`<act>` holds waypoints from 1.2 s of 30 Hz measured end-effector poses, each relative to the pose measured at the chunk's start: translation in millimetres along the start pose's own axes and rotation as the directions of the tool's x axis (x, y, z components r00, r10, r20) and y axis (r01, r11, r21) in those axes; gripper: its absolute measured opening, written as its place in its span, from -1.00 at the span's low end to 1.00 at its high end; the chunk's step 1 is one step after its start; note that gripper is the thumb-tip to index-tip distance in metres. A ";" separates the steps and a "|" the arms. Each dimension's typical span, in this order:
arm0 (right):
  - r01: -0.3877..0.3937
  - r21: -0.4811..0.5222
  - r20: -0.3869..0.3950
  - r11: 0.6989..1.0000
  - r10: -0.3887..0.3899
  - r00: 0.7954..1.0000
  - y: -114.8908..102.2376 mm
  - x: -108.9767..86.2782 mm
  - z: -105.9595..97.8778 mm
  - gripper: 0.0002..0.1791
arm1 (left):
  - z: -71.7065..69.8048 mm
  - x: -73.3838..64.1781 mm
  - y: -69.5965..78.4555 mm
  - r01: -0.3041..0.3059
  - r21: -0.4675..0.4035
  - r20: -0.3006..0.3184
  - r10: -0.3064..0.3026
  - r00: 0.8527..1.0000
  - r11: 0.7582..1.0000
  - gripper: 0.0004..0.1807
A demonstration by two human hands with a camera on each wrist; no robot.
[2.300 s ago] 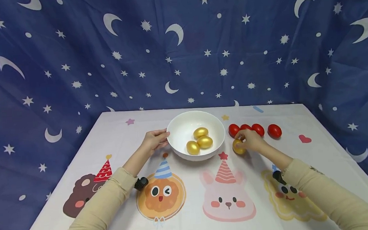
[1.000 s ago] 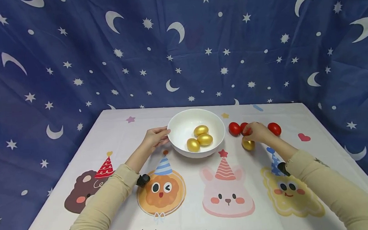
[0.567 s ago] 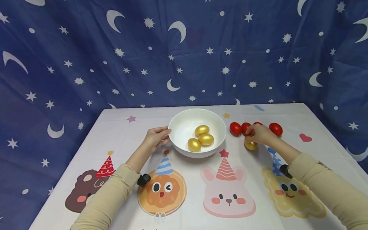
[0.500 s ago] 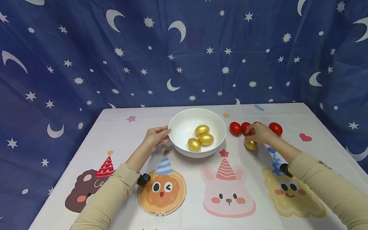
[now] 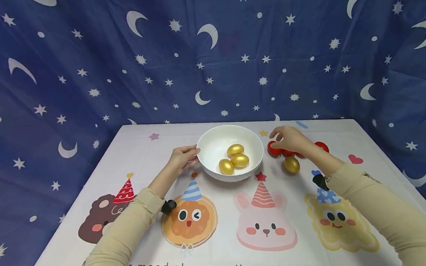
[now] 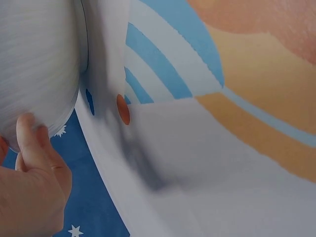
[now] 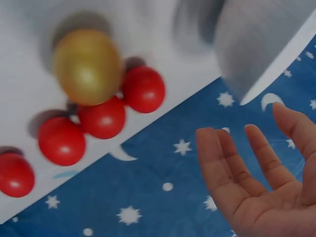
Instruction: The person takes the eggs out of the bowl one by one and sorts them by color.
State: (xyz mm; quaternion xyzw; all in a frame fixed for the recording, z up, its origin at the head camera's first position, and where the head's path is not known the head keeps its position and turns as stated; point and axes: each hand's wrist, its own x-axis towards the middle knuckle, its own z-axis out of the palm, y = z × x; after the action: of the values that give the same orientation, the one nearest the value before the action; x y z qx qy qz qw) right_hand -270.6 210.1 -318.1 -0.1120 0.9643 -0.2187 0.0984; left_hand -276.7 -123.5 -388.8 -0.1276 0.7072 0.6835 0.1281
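Observation:
At the white bowl (image 5: 211,148) my left hand (image 5: 181,158) grips the left side, thumb at the rim and fingers against the outer wall; the left wrist view shows the fingers (image 6: 34,148) against the wall. Inside the bowl lie three golden eggs (image 5: 240,160). My right hand (image 5: 291,139) holds nothing and hovers over the row of red eggs (image 5: 274,148) right of the bowl, its fingers spread and slightly bent in the right wrist view. Just in front of that row a golden egg (image 5: 292,165) sits on the cloth, touching or close to the red ones.
A white tablecloth (image 5: 219,238) printed with cartoon animals and lettering covers the table. Behind its far edge hangs a dark blue curtain (image 5: 156,51) with moons and stars. Another red egg (image 5: 322,146) lies at the right end of the row.
My right hand first moved the golden egg rightward along the table, then let go of it and rose toward the back left. The left hand stays on the bowl.

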 end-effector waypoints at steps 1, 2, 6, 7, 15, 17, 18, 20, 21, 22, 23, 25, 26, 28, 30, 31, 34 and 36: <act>0.010 0.004 -0.002 1.000 -0.010 1.000 -4.7 1.9 0.2 -0.60 | -0.3 0.3 0.1 0.001 0.001 -0.002 -0.001 1.000 1.000 -0.54; 0.024 0.006 -0.004 1.000 -0.024 1.000 -10.4 3.8 0.3 -0.61 | -0.7 0.8 0.2 0.000 0.002 -0.005 0.000 1.000 1.000 -0.53; 0.079 0.001 0.010 0.997 -0.079 0.997 -33.8 14.1 2.0 -0.66 | -1.8 2.0 0.6 -0.010 0.002 -0.005 0.010 1.000 1.000 -0.53; 0.090 -0.006 0.020 0.996 -0.089 0.996 -39.9 16.8 2.8 -0.66 | -1.8 2.1 0.7 -0.011 -0.001 -0.005 0.010 1.000 1.000 -0.53; 0.149 -0.088 0.115 0.985 -0.139 0.984 -73.1 42.2 11.7 -0.68 | -3.8 2.7 3.0 -0.007 -0.005 -0.009 0.007 1.000 1.000 -0.54; 0.152 -0.111 0.157 0.982 -0.134 0.978 -77.7 48.2 12.9 -0.68 | -4.4 2.6 3.5 -0.007 -0.002 -0.014 0.007 1.000 1.000 -0.54; 0.151 -0.124 0.183 0.981 -0.127 0.975 -79.8 51.1 13.2 -0.68 | -4.8 2.6 3.5 -0.006 -0.001 -0.014 0.006 1.000 1.000 -0.54; 0.147 -0.146 0.230 0.978 -0.111 0.967 -85.0 56.1 13.3 -0.68 | -5.4 2.4 3.1 -0.002 -0.001 -0.018 0.002 1.000 1.000 -0.54; 0.146 -0.154 0.255 0.977 -0.103 0.961 -87.9 58.4 13.4 -0.67 | -5.8 2.3 2.6 0.001 0.001 -0.021 -0.001 1.000 1.000 -0.54; 0.138 -0.158 0.280 0.978 -0.089 0.956 -90.9 61.1 13.8 -0.66 | -6.3 2.1 1.9 0.005 0.002 -0.021 -0.005 1.000 1.000 -0.53; 0.128 -0.160 0.302 0.979 -0.075 0.950 -93.9 63.7 14.3 -0.66 | -7.1 1.9 1.2 0.008 0.003 -0.023 -0.008 1.000 1.000 -0.53; 0.115 -0.164 0.344 0.980 -0.052 0.938 -98.8 69.5 15.5 -0.64 | -8.0 0.9 -0.1 0.016 0.000 -0.027 -0.016 1.000 1.000 -0.53; 0.104 -0.164 0.366 0.981 -0.038 0.930 -100.6 72.7 16.0 -0.63 | -8.3 0.3 -0.8 0.017 0.000 -0.025 -0.017 1.000 1.000 -0.53; 0.079 -0.168 0.410 0.983 -0.004 0.912 -102.9 79.2 16.5 -0.61 | -8.1 -1.2 -1.4 0.010 0.001 -0.016 -0.010 1.000 1.000 -0.53; 0.056 -0.177 0.443 0.983 0.028 0.896 -104.1 85.1 16.5 -0.60 | -6.7 -2.3 -1.5 0.002 -0.001 -0.008 -0.002 1.000 1.000 -0.53; 0.048 -0.183 0.454 0.982 0.041 0.890 -104.1 88.2 16.7 -0.60 | -6.0 -2.6 -1.5 -0.006 0.000 -0.001 0.006 1.000 1.000 -0.53; 0.040 -0.205 0.480 0.978 0.065 0.875 -103.6 96.2 17.9 -0.61 | -3.3 -2.9 -1.3 -0.021 -0.005 0.005 0.021 1.000 1.000 -0.53; 0.044 -0.212 0.493 0.976 0.068 0.868 -103.7 100.9 19.2 -0.61 | -2.3 -2.7 -0.9 -0.025 -0.008 0.003 0.025 1.000 1.000 -0.53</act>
State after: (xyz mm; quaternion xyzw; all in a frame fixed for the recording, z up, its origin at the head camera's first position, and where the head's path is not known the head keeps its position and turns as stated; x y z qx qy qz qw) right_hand -344.5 85.2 -303.3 -0.1683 0.9251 -0.0756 0.3317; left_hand -273.9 -125.8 -388.7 -0.1182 0.7058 0.6881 0.1201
